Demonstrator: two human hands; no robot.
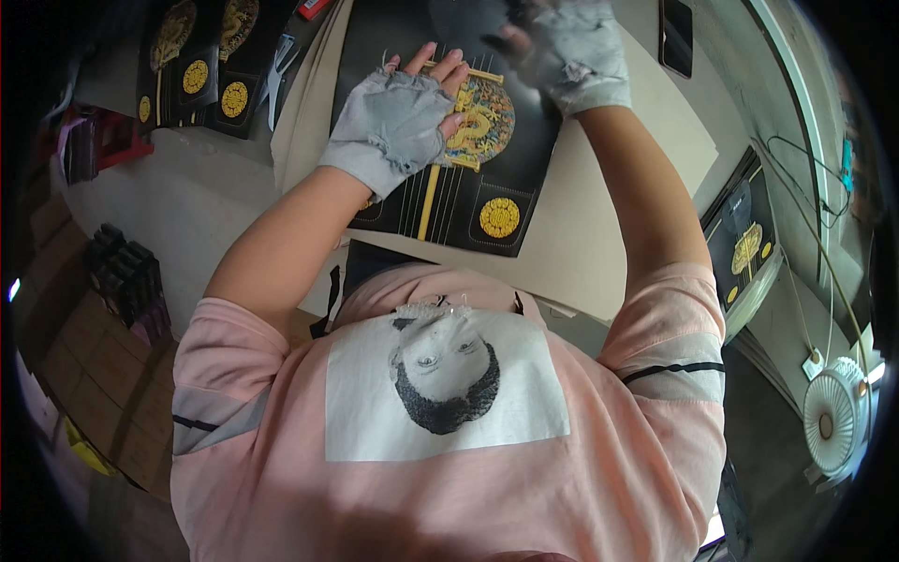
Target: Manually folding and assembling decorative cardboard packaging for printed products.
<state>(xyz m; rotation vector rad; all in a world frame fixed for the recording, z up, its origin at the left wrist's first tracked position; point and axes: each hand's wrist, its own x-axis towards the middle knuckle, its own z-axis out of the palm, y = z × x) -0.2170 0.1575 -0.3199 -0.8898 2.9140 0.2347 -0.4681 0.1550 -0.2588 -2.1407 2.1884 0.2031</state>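
A black printed sheet [459, 220] with a colourful round fan design and gold emblems lies in front of me on a stack of pale board sheets [590, 225]. My left hand [398, 117], in a grey fingerless glove, rests flat on the sheet over the left side of the fan design. Its fingers are stretched out and hold nothing. Over the sheet's far right part is my right hand [582, 61], gloved the same way. Motion smears its fingers, so I cannot tell whether it holds anything or touches the sheet.
A dark phone [676, 37] lies at the far right. More black printed pieces [211, 89] are at the far left, beside a slim light-coloured tool [279, 70]. Another printed piece [744, 245] leans at right, above a small white fan [832, 421]. Dark boxes [122, 272] stand lower left.
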